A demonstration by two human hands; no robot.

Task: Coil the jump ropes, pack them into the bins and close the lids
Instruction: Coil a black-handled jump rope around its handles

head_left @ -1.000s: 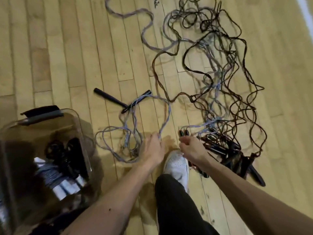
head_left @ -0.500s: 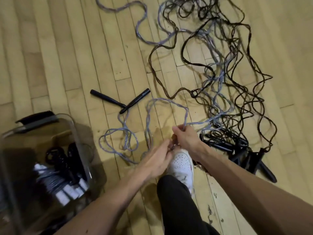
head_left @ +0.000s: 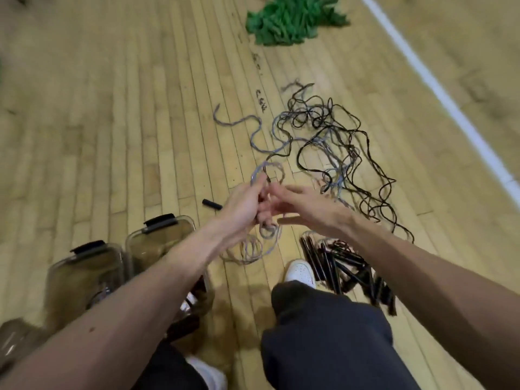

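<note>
My left hand [head_left: 244, 209] is closed around a grey jump rope [head_left: 267, 171] that loops above my fist and hangs in coils below it. My right hand [head_left: 302, 209] sits right beside it with fingers spread, touching the rope. A tangle of black and grey ropes [head_left: 337, 153] sprawls on the wooden floor to the right. A bundle of black handles [head_left: 337, 266] lies by my white shoe [head_left: 299, 273]. Two clear bins [head_left: 160, 237] [head_left: 84, 266] with black latches stand at lower left, partly hidden by my left arm.
One black handle [head_left: 211, 204] lies on the floor left of my hands. A green pile [head_left: 292, 18] lies far ahead. A white court line [head_left: 439, 88] crosses the floor at the right. My dark trouser legs fill the bottom of the view.
I have raised both hands from the floor with the grey rope, and the view has tilted up. A second bin and the green pile have come into view.
</note>
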